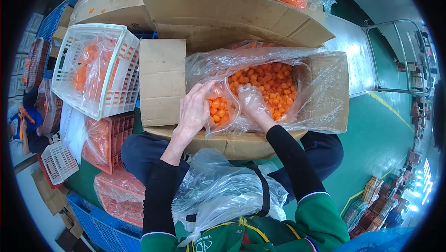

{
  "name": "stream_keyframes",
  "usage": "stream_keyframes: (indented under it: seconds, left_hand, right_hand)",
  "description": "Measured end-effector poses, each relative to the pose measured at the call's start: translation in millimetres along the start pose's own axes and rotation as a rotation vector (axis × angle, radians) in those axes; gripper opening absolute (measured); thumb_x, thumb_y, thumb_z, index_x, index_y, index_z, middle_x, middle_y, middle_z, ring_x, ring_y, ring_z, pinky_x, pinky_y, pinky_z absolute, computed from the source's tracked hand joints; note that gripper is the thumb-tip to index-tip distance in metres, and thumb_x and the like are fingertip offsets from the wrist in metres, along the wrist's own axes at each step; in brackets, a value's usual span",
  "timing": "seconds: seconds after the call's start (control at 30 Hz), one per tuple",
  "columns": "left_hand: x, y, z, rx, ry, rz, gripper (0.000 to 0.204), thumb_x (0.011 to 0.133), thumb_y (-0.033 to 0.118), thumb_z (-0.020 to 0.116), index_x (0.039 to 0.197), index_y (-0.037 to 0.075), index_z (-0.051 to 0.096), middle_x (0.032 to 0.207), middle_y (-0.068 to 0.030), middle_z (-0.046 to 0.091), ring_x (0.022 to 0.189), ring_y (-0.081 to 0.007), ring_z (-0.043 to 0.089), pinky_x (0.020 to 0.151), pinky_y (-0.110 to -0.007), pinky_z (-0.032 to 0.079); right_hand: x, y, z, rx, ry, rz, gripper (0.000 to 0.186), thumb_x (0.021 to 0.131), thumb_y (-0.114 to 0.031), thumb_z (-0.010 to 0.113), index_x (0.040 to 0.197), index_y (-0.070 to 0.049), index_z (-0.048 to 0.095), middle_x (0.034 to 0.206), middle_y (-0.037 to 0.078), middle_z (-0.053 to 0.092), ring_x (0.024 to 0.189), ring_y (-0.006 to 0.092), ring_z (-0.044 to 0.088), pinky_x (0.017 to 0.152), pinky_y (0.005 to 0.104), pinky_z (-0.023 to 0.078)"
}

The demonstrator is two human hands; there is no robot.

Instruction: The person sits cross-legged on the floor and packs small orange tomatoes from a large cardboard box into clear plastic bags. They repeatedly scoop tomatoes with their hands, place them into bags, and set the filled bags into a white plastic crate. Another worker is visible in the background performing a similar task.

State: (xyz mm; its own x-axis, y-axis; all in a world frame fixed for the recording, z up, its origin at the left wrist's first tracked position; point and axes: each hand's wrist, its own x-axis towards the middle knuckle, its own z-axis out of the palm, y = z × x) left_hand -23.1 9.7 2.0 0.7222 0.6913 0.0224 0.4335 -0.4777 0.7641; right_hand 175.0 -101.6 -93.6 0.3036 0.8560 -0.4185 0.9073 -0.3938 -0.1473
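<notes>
An open cardboard box has a clear plastic liner full of small orange pieces. My left hand pinches the rim of a smaller clear bag that holds orange pieces, at the box's left side. My right hand reaches into the pieces just right of that bag, looking filmed over by thin plastic; its fingertips are bent down, and what is in them is hidden. Clear plastic sheeting lies across my lap below the box.
A white crate of bagged orange pieces stands left, above red crates and a blue crate. More cartons are behind the box. A metal trolley is at right. Another person works at far left.
</notes>
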Motion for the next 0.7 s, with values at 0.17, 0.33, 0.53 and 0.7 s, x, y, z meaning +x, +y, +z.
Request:
stream_keyframes:
  seconds: [0.17,0.33,0.53,0.7]
  left_hand:
    - [1.5,2.0,-1.7,0.016,-0.015,-0.011,0.059,0.074,-0.01,0.047,0.128,0.008,0.062,0.111,-0.0161,0.065,0.102,-0.0376,0.063,0.088,-0.044,0.051]
    - [2.8,3.5,0.3,0.01,-0.025,-0.013,0.058,0.074,-0.01,0.047,0.128,0.007,0.062,0.111,-0.0163,0.065,0.102,-0.0377,0.063,0.087,-0.045,0.051]
    - [3.4,1.7,1.9,0.034,-0.036,-0.001,0.055,0.077,-0.009,0.05,0.128,0.008,0.062,0.11,-0.0158,0.063,0.101,-0.0382,0.063,0.086,-0.047,0.051]
    - [2.8,4.2,0.9,0.034,-0.038,-0.019,0.057,0.076,-0.01,0.047,0.128,0.008,0.063,0.111,-0.0164,0.065,0.103,-0.0373,0.063,0.088,-0.044,0.051]
  right_hand:
    - [-15.8,21.0,-12.6,0.354,0.019,0.094,0.035,0.095,-0.028,0.06,0.118,-0.003,0.057,0.098,0.019,0.068,0.089,0.0316,0.067,0.078,0.043,0.053]
    - [-13.4,57.3,-17.1,1.624,-0.008,0.516,0.034,0.104,-0.033,0.052,0.127,-0.008,0.052,0.116,0.014,0.066,0.087,0.0219,0.066,0.077,0.0334,0.055]
    - [-27.9,73.2,-16.9,2.646,-0.016,0.283,0.039,0.103,-0.032,0.054,0.135,-0.01,0.048,0.136,0.018,0.055,0.122,0.0341,0.055,0.097,0.0464,0.051]
    - [-36.1,49.0,-37.5,2.765,0.05,0.245,0.041,0.103,-0.035,0.052,0.135,-0.009,0.049,0.143,0.019,0.048,0.13,0.0403,0.047,0.109,0.0548,0.041]
